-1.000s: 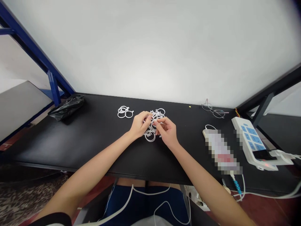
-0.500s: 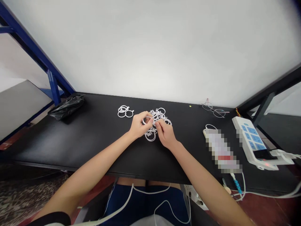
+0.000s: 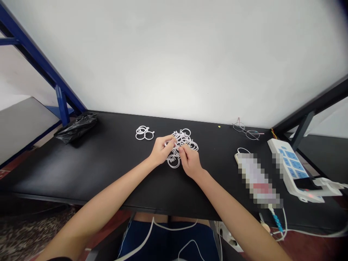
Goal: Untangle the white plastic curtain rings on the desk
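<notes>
White curtain rings, each with a small eyelet, lie heaped in a pile (image 3: 186,137) at the middle of the black table. Over the pile's left side, my left hand (image 3: 162,149) is closed around one white curtain ring (image 3: 166,144), its thumb and fingers pinching the rim. My right hand (image 3: 191,159) is closed just beside it, thumb pressed against the curled forefinger; whatever sits in that pinch is too small or hidden to make out. The fingertips of both hands nearly meet. Farther left, several curtain rings (image 3: 144,133) lie together in a small separate group.
A black plastic bag (image 3: 77,127) rests at the table's (image 3: 114,159) left end. On the right are eyeglasses (image 3: 246,131), a blurred-out phone (image 3: 258,179) on a white cable, and a power strip (image 3: 292,163) with chargers plugged in. A white wall stands behind.
The camera view has tilted slightly, so everything sits a little lower. Both hands stay together over the pile; the ring in my left hand is turned slightly and more covered by the fingers.
</notes>
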Motion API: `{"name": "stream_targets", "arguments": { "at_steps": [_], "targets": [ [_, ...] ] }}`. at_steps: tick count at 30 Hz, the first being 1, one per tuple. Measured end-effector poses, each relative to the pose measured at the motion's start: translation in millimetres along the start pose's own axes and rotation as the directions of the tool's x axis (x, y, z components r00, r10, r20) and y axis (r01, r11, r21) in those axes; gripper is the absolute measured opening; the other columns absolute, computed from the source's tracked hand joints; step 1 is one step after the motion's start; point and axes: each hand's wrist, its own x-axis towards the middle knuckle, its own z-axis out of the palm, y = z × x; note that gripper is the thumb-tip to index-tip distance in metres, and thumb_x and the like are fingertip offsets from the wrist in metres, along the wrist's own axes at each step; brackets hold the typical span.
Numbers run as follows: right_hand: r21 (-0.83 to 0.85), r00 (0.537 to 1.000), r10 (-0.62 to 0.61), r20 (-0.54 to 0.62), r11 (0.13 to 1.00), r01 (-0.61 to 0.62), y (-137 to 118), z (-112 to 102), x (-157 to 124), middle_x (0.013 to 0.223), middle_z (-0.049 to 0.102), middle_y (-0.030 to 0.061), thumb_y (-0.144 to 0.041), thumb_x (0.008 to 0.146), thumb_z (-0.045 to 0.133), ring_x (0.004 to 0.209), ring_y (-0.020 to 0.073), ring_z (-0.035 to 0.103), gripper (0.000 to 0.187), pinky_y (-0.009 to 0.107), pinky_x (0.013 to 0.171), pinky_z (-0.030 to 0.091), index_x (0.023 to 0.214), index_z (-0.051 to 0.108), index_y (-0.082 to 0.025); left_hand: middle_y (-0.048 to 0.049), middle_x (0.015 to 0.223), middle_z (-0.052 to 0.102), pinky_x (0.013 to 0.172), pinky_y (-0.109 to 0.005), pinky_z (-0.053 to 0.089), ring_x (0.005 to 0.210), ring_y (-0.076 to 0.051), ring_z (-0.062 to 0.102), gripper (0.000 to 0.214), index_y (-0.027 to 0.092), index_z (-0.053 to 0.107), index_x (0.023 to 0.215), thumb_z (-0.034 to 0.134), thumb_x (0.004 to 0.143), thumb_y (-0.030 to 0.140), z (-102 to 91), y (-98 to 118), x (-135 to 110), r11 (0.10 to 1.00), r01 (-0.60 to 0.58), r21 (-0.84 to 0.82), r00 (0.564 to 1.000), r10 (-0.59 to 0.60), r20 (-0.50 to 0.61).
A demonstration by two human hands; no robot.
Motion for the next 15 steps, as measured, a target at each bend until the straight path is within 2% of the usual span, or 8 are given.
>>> {"name": "stream_targets", "arguments": {
  "at_steps": [15],
  "targets": [
    [-0.039, 1.0, -0.016, -0.009, 0.999, 0.015, -1.7, -0.5, 0.9, 0.055, 0.038, -0.0061, -0.026, 0.1, 0.037, 0.045, 0.0095, 0.035, 0.03, 0.024, 0.048, 0.029, 0.07, 0.035, -0.023, 0.0017, 0.062, 0.052, 0.057, -0.024, 0.037, 0.057, -0.011, 0.044, 0.032, 0.015, 0.058, 0.073, 0.045, 0.092, 0.038, 1.8, 1.6, -1.3, 0.999, -0.048, 0.002, 0.999, 0.048, -0.02]
  ]
}}
